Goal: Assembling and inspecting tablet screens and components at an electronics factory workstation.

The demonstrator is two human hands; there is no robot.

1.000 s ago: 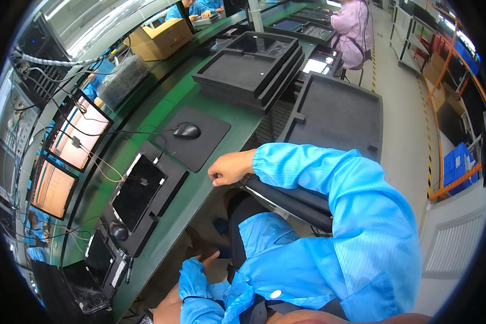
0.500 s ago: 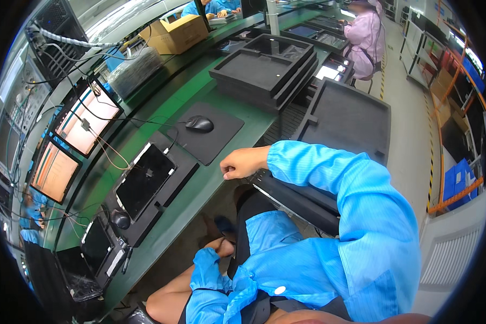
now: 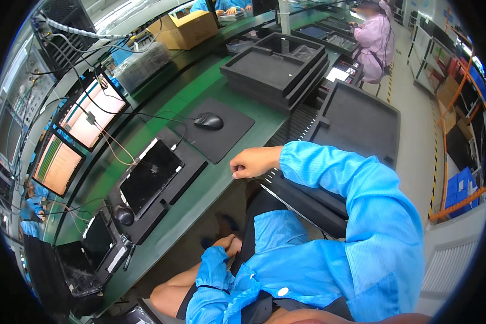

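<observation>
My right hand [image 3: 248, 163] rests at the front edge of the green bench, fingers curled in and nothing visible in them. My left hand [image 3: 231, 245] lies low by my thigh under the bench edge, its fingers mostly hidden. Left of my right hand, a dark-screened tablet [image 3: 152, 177] lies in a black foam tray [image 3: 170, 195], a white cable plugged in at its corner. A black mouse [image 3: 208, 121] sits on a dark mouse pad [image 3: 229, 136] beyond the hand. Close to the tablet is a second mouse [image 3: 124, 215].
Black trays [image 3: 270, 69] are stacked at the far side, with another large tray [image 3: 359, 121] to the right. Two monitors [image 3: 94, 116] and hanging cables stand at left. More dark-screened devices [image 3: 96, 240] lie nearer left. A person in pink [image 3: 375, 43] sits far right.
The view has shifted slightly, so the bench appears a little farther right. Green bands now show on the nearer monitor's screen. My hands keep the same pose.
</observation>
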